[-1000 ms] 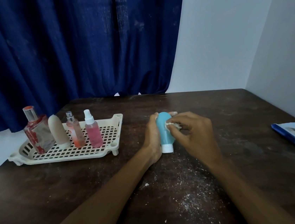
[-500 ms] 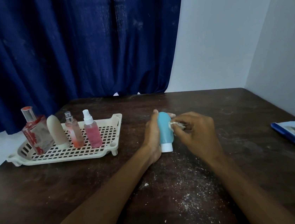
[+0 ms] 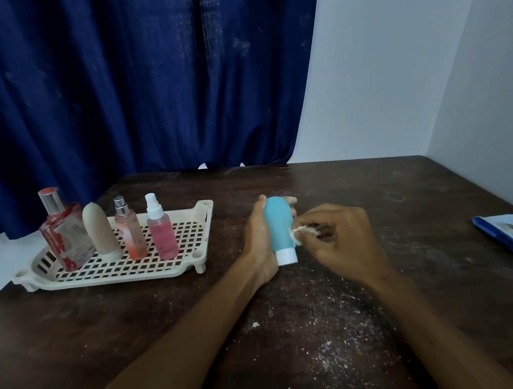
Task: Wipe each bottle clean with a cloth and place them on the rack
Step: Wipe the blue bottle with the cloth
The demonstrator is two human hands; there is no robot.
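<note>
Blue bottle (image 3: 279, 223): stood cap-down on the desk (image 3: 425, 200), well right of the rack (image 3: 114, 274), apparently braced there so its side could be rubbed. Left hand (image 3: 258, 242): curled round the bottle's far side, steadying it. Right hand (image 3: 342, 242): fingers closed, pinching a small white cloth (image 3: 299, 232) against the bottle's lower right side. Rack: four other bottles (image 3: 162, 237) upright in a row, seemingly already wiped
</note>
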